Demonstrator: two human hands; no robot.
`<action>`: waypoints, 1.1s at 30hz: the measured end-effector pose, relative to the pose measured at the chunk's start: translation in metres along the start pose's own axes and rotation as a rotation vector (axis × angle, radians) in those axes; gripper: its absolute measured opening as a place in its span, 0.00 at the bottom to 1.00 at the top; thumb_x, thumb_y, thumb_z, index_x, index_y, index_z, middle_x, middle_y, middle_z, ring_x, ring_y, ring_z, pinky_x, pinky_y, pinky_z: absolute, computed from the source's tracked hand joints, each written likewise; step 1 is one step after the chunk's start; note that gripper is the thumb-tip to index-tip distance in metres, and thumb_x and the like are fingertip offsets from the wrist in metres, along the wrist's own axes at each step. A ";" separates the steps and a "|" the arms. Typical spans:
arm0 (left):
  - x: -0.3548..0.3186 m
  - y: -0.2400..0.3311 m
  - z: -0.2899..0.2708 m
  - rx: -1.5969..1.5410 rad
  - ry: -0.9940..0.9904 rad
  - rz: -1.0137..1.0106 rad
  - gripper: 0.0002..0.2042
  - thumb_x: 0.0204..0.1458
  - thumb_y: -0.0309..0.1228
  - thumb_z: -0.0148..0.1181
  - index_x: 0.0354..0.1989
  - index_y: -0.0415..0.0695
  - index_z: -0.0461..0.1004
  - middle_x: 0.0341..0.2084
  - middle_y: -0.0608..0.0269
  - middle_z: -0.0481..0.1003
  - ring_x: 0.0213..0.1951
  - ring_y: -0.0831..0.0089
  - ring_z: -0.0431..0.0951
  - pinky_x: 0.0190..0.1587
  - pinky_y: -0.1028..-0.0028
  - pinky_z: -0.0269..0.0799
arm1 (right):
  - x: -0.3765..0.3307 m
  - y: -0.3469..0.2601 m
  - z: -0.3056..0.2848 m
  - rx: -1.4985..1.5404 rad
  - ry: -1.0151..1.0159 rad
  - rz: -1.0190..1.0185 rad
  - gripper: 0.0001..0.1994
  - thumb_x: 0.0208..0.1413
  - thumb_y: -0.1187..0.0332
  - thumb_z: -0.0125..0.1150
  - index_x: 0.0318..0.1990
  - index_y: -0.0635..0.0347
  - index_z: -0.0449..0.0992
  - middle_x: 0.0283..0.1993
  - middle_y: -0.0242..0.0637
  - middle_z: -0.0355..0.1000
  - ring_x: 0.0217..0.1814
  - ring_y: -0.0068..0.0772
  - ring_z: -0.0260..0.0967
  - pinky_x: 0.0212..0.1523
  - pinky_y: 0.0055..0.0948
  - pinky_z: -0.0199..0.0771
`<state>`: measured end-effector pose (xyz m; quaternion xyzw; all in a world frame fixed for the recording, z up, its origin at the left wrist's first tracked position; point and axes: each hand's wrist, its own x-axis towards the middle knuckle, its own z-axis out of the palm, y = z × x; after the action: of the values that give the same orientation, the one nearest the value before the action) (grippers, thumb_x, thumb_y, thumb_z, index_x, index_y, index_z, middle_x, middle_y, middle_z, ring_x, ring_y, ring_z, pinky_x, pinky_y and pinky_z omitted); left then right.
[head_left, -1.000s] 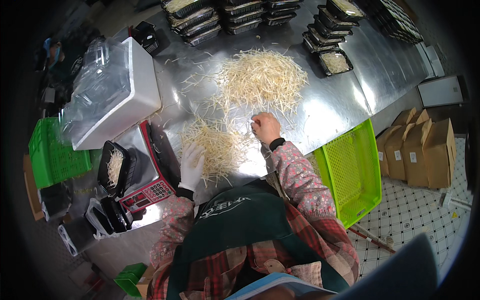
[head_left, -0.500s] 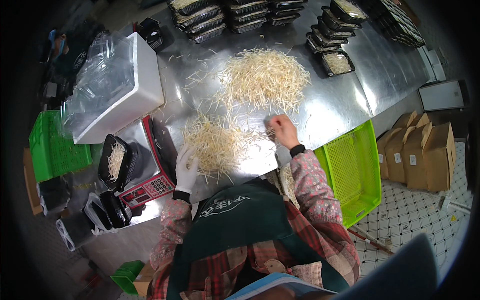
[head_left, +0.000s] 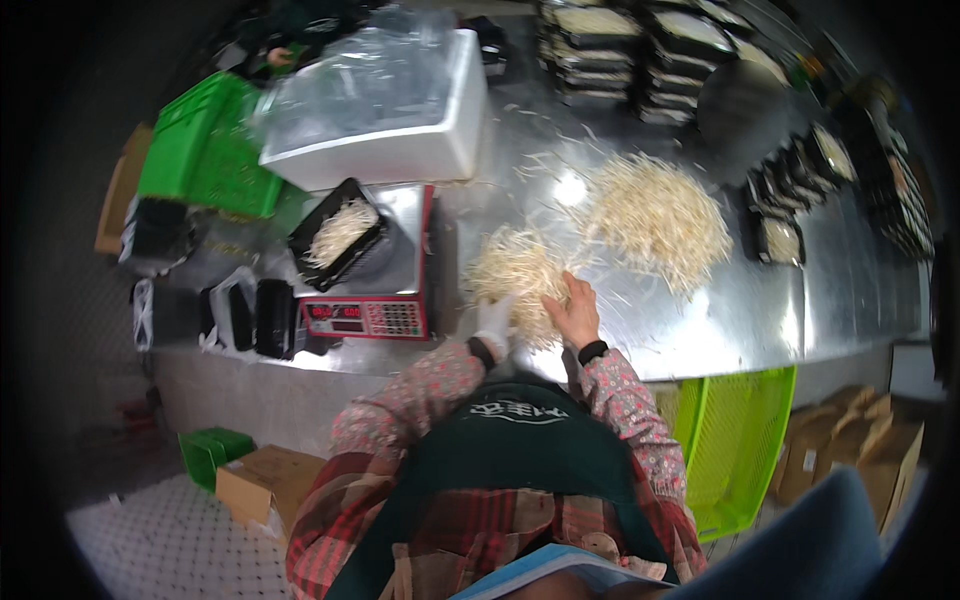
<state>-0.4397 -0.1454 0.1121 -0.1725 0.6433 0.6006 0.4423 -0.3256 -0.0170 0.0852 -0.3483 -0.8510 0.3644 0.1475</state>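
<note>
A small heap of bean sprouts [head_left: 522,262] lies near the front of the metal table. My left hand [head_left: 494,320], in a white glove, rests against the heap's near left side with its fingers stretched along the sprouts. Bare, my right hand [head_left: 574,312] touches the heap's near right side, fingers apart and curved slightly. A larger pile of bean sprouts [head_left: 660,222] spreads farther back to the right. To my left, a black plastic tray [head_left: 372,240] partly filled with sprouts sits tilted on a red-edged digital scale [head_left: 408,262].
A white foam box [head_left: 375,152] of clear plastic lids stands behind the scale. Filled black trays [head_left: 690,35] are stacked at the back and right. Empty black trays [head_left: 274,318] lie left of the scale. A lime-green crate [head_left: 735,450] stands below the table's right front edge.
The view has turned left. My right hand has come from the gap right of the small heap onto its side. Both hands are now closer together around the sprouts.
</note>
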 end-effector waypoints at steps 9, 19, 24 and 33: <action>0.032 -0.005 0.025 -0.128 -0.211 0.328 0.19 0.52 0.29 0.64 0.52 0.38 0.70 0.43 0.61 0.75 0.45 0.72 0.75 0.48 0.71 0.71 | 0.026 -0.035 -0.066 1.104 -0.253 0.311 0.19 0.51 0.77 0.64 0.52 0.66 0.69 0.44 0.40 0.76 0.41 0.28 0.75 0.42 0.27 0.77; 0.043 0.016 -0.049 -0.025 -0.182 0.205 0.16 0.53 0.25 0.59 0.50 0.38 0.70 0.41 0.62 0.75 0.39 0.72 0.76 0.40 0.73 0.73 | 0.021 0.049 -0.059 0.919 -0.079 0.394 0.13 0.52 0.74 0.64 0.46 0.62 0.74 0.41 0.30 0.75 0.39 0.18 0.69 0.41 0.21 0.68; 0.047 -0.001 -0.066 -0.065 -0.209 0.280 0.12 0.53 0.25 0.57 0.46 0.40 0.72 0.36 0.65 0.74 0.34 0.74 0.76 0.34 0.74 0.71 | 0.009 0.054 -0.052 0.887 0.021 0.359 0.16 0.52 0.74 0.64 0.49 0.63 0.73 0.41 0.29 0.75 0.39 0.17 0.69 0.40 0.21 0.68; 0.041 -0.008 -0.095 -0.060 -0.127 0.106 0.19 0.53 0.28 0.57 0.54 0.49 0.69 0.38 0.70 0.72 0.37 0.76 0.70 0.37 0.70 0.66 | 0.001 0.063 -0.054 0.747 0.027 0.345 0.24 0.54 0.73 0.62 0.59 0.66 0.66 0.56 0.37 0.70 0.54 0.25 0.67 0.54 0.25 0.66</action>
<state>-0.4907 -0.2223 0.0644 -0.1128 0.6040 0.6518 0.4444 -0.2685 0.0426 0.0772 -0.4131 -0.5875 0.6628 0.2119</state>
